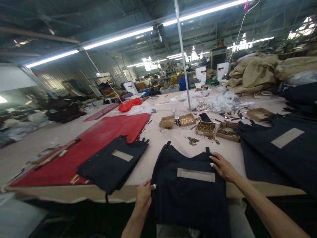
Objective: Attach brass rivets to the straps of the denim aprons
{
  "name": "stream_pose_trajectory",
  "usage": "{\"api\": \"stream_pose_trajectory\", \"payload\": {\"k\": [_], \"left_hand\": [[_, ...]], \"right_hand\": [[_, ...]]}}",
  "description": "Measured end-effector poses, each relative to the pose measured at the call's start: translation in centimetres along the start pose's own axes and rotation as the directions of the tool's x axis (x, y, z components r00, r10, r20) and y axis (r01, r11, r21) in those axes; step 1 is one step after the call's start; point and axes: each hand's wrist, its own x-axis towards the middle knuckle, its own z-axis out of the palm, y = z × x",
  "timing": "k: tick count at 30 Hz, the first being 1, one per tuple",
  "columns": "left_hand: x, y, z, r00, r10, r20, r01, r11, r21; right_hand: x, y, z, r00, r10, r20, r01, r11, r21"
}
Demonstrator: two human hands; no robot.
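Note:
A dark navy fabric panel (190, 201) with a beige rectangular patch (195, 175) lies over the table's near edge and hangs down in front of me. Short strap tabs stick up from its two upper corners, beside a curved neckline. My left hand (144, 195) pinches the panel's left side, thumb on top. At the upper right corner, just below the tab, my right hand (223, 167) grips the edge with thumb and fingers. White wrapping covers some fingertips of both hands.
Similar dark panels lie stacked at left (111, 165) on a red board (106, 132) and at right (277, 155). A hammer (61, 150) rests on the board. Cardboard boxes of metal fittings (205, 129), loose fittings (192, 141) and a metal pole (183, 56) stand beyond.

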Motion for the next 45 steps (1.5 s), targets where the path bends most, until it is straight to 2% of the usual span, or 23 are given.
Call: {"api": "stream_pose_trajectory", "payload": {"k": [3, 5, 7, 9, 10, 12, 15, 18, 20, 23, 25, 28, 33, 38, 41, 45], "left_hand": [[1.2, 0.9, 0.5, 0.996, 0.052, -0.078, -0.041, 0.990, 0.136], [1.8, 1.3, 0.4, 0.978, 0.161, -0.133, -0.111, 0.941, 0.321], [1.8, 1.5, 0.2, 0.925, 0.355, -0.133, -0.236, 0.813, 0.532], [1.3, 1.7, 1.0, 0.842, 0.538, -0.030, -0.386, 0.642, 0.662], [0.9, 1.7, 1.9, 0.808, 0.587, 0.054, -0.465, 0.578, 0.671], [0.2, 1.8, 5.1, 0.767, 0.590, 0.251, -0.604, 0.534, 0.591], [0.2, 1.7, 12.3, 0.695, 0.507, 0.511, -0.718, 0.540, 0.441], [1.6, 1.6, 19.7, 0.641, 0.439, 0.629, -0.763, 0.456, 0.459], [2.7, 1.8, 23.7, 0.582, 0.420, 0.696, -0.812, 0.358, 0.462], [4.3, 1.9, 28.0, 0.460, 0.382, 0.802, -0.888, 0.219, 0.406], [5.1, 1.9, 29.8, 0.418, 0.332, 0.846, -0.908, 0.163, 0.385], [6.4, 1.7, 31.5, 0.413, 0.255, 0.874, -0.911, 0.106, 0.399], [7.9, 1.3, 33.1, 0.465, 0.156, 0.871, -0.882, -0.002, 0.472], [8.2, 0.9, 33.8, 0.441, 0.147, 0.885, -0.887, -0.080, 0.455], [8.2, 0.9, 33.5, 0.424, 0.155, 0.892, -0.898, -0.057, 0.436], [8.2, 1.1, 32.7, 0.415, 0.190, 0.890, -0.909, 0.040, 0.416]], "right_hand": [[2.2, -0.6, 0.6, 0.999, 0.021, -0.047, -0.021, 1.000, 0.013], [2.6, -1.0, 0.7, 0.996, 0.043, -0.081, -0.042, 0.999, 0.013], [1.8, -1.3, 0.9, 0.993, 0.050, -0.107, -0.049, 0.999, 0.005], [0.5, -1.4, 1.2, 0.993, 0.039, -0.116, -0.040, 0.999, -0.013], [-0.2, -1.4, 1.4, 0.993, 0.034, -0.116, -0.037, 0.999, -0.024], [-1.0, -1.4, 1.9, 0.993, 0.037, -0.116, -0.041, 0.998, -0.036], [-1.2, -1.2, 2.3, 0.990, 0.054, -0.134, -0.058, 0.998, -0.026], [-0.8, -1.2, 2.6, 0.987, 0.048, -0.152, -0.049, 0.999, -0.007], [-0.7, -1.2, 2.6, 0.985, 0.046, -0.166, -0.046, 0.999, 0.001], [-0.7, -1.2, 2.7, 0.982, 0.055, -0.182, -0.053, 0.998, 0.013], [-0.7, -1.2, 2.8, 0.980, 0.061, -0.188, -0.060, 0.998, 0.010], [-0.5, -1.3, 2.9, 0.979, 0.061, -0.196, -0.064, 0.998, -0.008], [-0.3, -1.1, 2.8, 0.981, 0.042, -0.190, -0.052, 0.997, -0.051], [-0.4, -1.3, 2.6, 0.982, 0.048, -0.183, -0.062, 0.996, -0.070], [-0.3, -1.5, 2.3, 0.981, 0.058, -0.185, -0.072, 0.995, -0.070], [-0.2, -1.6, 2.0, 0.977, 0.063, -0.203, -0.074, 0.996, -0.048]]}}
